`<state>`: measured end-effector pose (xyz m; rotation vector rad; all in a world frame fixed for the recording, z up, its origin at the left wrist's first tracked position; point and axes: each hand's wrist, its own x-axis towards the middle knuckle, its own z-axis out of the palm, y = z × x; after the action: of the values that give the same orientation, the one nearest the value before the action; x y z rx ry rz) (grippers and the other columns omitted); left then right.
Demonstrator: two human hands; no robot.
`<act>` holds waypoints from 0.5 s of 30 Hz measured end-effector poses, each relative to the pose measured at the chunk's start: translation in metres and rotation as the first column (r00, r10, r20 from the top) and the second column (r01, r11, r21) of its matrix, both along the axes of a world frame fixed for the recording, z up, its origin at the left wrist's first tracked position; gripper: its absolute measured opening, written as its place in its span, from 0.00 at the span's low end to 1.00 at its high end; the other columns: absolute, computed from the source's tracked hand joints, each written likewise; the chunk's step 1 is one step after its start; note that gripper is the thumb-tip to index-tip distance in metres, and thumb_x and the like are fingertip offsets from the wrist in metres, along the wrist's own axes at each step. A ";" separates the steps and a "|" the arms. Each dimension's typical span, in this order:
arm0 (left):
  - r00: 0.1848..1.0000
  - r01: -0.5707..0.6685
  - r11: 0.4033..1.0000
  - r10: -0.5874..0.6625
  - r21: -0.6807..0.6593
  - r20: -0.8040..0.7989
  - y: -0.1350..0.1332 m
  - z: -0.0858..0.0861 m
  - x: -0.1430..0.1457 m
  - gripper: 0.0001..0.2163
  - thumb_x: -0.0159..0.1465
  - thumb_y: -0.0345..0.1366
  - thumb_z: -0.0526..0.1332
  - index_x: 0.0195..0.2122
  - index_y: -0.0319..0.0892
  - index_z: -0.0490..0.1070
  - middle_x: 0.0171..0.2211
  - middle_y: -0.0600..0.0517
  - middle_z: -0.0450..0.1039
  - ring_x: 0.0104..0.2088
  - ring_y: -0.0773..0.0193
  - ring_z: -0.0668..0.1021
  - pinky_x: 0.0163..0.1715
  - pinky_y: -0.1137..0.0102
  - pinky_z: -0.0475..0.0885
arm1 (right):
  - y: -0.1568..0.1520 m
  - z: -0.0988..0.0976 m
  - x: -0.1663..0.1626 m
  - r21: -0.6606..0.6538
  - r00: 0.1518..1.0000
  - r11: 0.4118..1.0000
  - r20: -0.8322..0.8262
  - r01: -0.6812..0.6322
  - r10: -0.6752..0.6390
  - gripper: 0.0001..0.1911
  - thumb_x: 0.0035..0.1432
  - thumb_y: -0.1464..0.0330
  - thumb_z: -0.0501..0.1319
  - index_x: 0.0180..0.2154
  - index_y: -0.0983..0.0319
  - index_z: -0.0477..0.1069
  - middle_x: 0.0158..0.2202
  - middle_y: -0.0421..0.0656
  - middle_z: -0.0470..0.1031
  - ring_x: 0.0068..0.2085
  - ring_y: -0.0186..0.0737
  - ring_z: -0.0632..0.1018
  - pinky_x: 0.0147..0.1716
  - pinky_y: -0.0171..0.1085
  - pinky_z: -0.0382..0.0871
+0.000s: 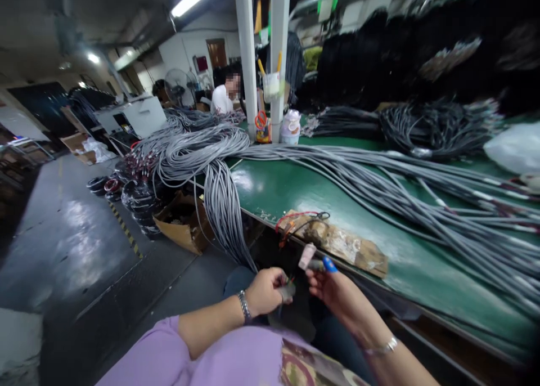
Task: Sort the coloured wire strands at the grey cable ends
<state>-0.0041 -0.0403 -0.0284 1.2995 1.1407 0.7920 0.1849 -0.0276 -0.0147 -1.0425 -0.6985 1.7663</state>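
My left hand (266, 294), with a metal watch band at the wrist, is closed around the end of a grey cable (287, 290); thin coloured wires show at its tip. Just to the right, my right hand (333, 290) pinches a small greyish piece that is blurred. A blue cover (329, 264) sits on its thumb. Beyond the fingertips a pale pinkish wrapped shape (306, 256) sticks up; I cannot tell whether it is a covered finger. Both hands are above my lap, in front of the bench edge, and apart from each other.
Grey cable bundles (363, 172) run along the green bench (270, 186) and hang over its left end. A cardboard strip (371, 256) with tape and wires lies at the edge. Posts (278, 48) rise behind. A co-worker (221, 99) sits farther back; a cardboard box (181, 231) is left.
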 end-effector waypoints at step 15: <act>0.963 0.230 0.971 -0.238 0.070 0.127 0.084 0.084 -0.027 0.25 0.48 0.53 0.70 0.35 0.35 0.71 0.30 0.46 0.76 0.28 0.64 0.78 0.33 0.67 0.73 | 0.087 0.075 0.131 0.344 0.629 0.925 0.758 -0.159 -0.174 0.28 0.45 0.44 0.61 0.30 0.62 0.76 0.23 0.45 0.73 0.23 0.38 0.67 0.23 0.37 0.62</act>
<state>-0.0311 0.0438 0.0554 1.3756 0.8448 0.7273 0.3158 0.0593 0.0608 -1.5245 -1.5107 1.0105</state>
